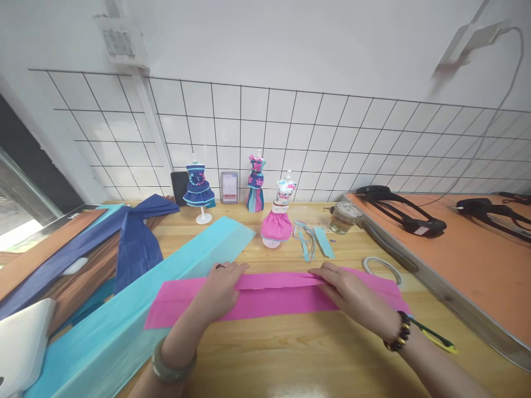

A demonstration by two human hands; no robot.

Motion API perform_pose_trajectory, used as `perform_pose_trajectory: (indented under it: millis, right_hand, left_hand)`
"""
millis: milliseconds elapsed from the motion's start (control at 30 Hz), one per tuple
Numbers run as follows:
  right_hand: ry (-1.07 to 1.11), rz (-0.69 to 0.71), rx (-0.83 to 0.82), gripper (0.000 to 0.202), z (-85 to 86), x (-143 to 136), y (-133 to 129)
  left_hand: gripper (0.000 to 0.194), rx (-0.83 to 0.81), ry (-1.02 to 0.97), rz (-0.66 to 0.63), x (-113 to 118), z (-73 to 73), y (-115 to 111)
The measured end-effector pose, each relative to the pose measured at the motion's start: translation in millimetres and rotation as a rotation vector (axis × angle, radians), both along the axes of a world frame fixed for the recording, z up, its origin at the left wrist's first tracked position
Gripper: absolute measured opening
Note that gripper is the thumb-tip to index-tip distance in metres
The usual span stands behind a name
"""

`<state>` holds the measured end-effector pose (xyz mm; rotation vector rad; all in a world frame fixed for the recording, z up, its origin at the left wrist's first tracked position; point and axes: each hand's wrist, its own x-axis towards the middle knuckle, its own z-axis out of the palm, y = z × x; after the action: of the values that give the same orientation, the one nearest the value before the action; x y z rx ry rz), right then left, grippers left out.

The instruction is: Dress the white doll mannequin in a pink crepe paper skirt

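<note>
A wide pink fabric strip lies crosswise on the wooden table, its far long edge folded over toward me. My left hand pinches that folded edge left of the middle; the thumb is mostly hidden. On the right part of the strip, my right hand holds the fold between thumb and fingers. Between the hands the flap lies slightly uneven. Just beyond stands a small dress form wearing a white top and a gathered pink skirt. A light blue sheet runs partly under the strip's left end.
Two more dressed mini forms, one navy and one multicoloured, stand by the tiled wall. Rightward are blue scraps, a lidded glass, a tape roll and a yellow-green cutter. Dark blue fabric is heaped left.
</note>
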<state>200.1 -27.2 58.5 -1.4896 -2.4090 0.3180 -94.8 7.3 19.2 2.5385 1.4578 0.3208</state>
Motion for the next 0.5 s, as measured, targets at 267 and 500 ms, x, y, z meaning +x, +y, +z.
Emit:
perform_pose_trajectory:
  millis: [267,500]
  right_hand:
    - [-0.031,-0.016,0.074,0.033,-15.7,13.2,-2.5]
    - [0.008,-0.015,0.504,0.029,-24.7,13.5,11.8]
  left_hand:
    - [0.052,0.188,-0.078,0.092,-17.0,3.5,11.6]
    - [0.045,0.583,-0.181,0.207,-29.6,-0.2,8.7]
